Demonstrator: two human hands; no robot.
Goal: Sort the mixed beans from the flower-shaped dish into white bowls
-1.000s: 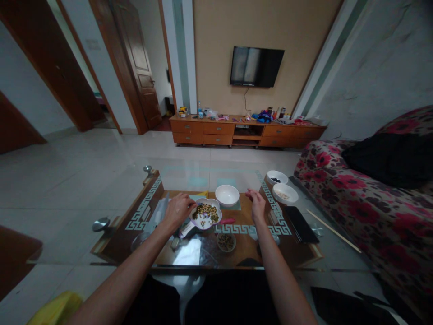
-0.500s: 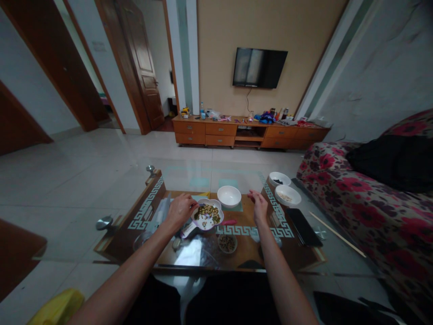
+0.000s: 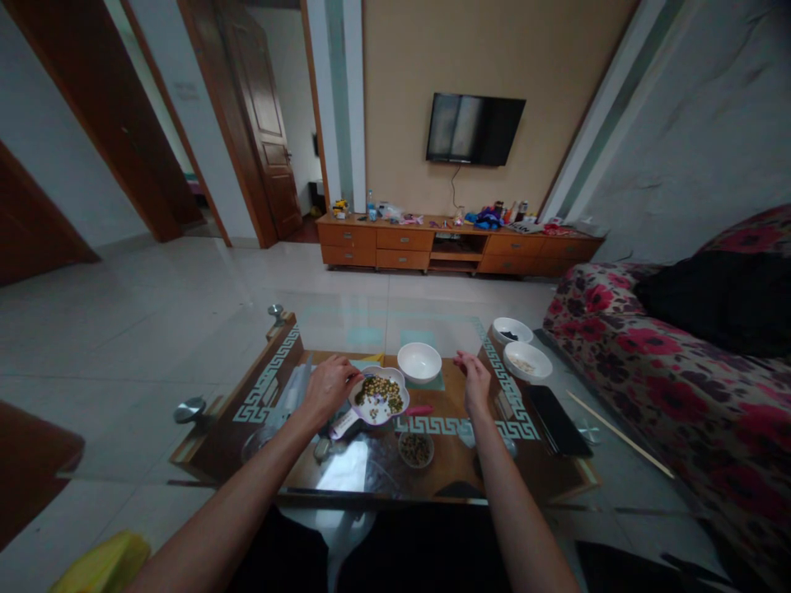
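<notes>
Only cam view's been shifted slightly. L hand [image 3: 332,384] is held by dish's [image 3: 367,406] L rim, R hand [image 3: 475,384] well right of dish; fingers [image 3: 347,375] seem bent, pinch can't be told.

White bowl [image 3: 419,363]; purple-rimmed dish [image 3: 366,409]; red-flowered sofa [image 3: 661,366].

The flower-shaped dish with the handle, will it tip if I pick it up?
Lifted by its handle, the dish might dip, since the loose bits sit at the other end. Its open top could let bits slide out if tilted.
</notes>
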